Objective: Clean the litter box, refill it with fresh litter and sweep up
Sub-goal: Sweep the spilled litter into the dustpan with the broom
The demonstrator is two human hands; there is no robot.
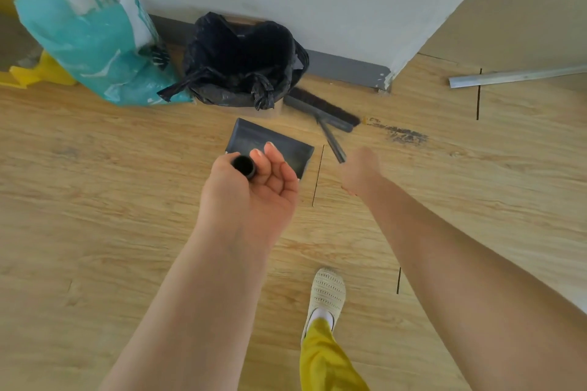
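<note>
Dustpan stands on the floor by the lined bin, left hand gripping its handle; right hand grips the broom. Both look light, stiff, best held by handles.

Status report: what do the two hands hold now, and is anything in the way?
Left hand grips dustpan handle; dustpan on floor. Right hand holds broom handle, broom head beside black-bagged bin. Nothing blocks.

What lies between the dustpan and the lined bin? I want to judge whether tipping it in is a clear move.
Nothing visible. The dustpan, whose handle the left hand holds, sits just in front of the black-lined bin. The broom, in the right hand, lies off to the right.
</note>
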